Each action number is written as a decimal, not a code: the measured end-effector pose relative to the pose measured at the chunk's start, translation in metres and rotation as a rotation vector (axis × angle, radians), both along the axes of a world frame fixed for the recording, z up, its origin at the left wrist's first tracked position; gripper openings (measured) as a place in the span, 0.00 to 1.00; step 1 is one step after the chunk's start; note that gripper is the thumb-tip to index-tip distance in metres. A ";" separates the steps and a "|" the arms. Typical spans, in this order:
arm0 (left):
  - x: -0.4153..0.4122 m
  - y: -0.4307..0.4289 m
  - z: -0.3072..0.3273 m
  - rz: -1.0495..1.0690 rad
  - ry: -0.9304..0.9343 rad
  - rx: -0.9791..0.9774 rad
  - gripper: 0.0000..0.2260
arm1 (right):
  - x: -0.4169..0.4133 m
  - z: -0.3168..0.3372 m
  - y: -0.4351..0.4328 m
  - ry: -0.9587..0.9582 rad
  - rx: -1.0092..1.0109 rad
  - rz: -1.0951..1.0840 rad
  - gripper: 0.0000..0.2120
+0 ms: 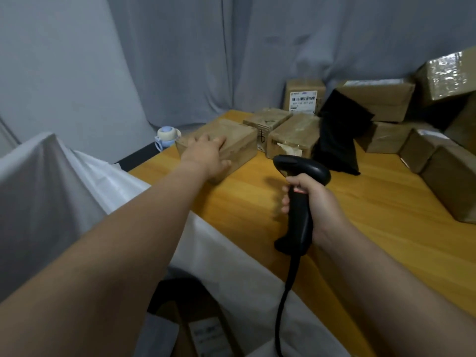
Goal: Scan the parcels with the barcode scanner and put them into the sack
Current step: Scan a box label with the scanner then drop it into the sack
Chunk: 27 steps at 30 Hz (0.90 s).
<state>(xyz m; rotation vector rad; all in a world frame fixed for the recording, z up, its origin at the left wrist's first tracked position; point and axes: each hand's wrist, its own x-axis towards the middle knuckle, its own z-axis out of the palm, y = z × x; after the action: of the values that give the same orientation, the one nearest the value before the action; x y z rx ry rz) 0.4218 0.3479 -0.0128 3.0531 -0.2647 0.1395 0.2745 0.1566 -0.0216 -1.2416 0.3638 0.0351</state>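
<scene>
Contact: left grip rested unclosed on brown cardboard parcel, seemingly rigid, light; opposite sides suited grasping; right grip clasped black barcode scanner.

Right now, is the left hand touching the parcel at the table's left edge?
Touching. The head view shows the left hand resting flat on top of the parcel, thumb against its near side.

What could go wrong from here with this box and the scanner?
The left hand rests on top of the box, so a one-handed lift may slip. No label shows on it, so the scanner in the right hand may miss. Its cable hangs beside the sack and could snag.
</scene>
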 end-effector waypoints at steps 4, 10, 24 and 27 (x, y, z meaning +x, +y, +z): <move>-0.049 -0.013 0.007 -0.029 -0.031 0.062 0.29 | -0.017 0.006 -0.008 0.009 -0.003 -0.024 0.08; -0.141 -0.048 0.001 -0.116 -0.013 -0.007 0.29 | -0.076 0.016 -0.026 -0.037 -0.014 -0.032 0.08; -0.291 -0.156 -0.004 -0.708 0.046 -0.196 0.30 | -0.262 0.006 -0.145 -0.166 -0.091 -0.463 0.02; -0.310 -0.172 -0.005 -0.809 0.059 -0.133 0.36 | -0.286 0.003 -0.155 -0.172 -0.075 -0.383 0.04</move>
<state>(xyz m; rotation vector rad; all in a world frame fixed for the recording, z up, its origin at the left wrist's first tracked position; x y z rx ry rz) 0.1122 0.1755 -0.0181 2.5646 -1.3635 0.0129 -0.0114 0.0019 -0.0185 -1.2208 0.4510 -0.4142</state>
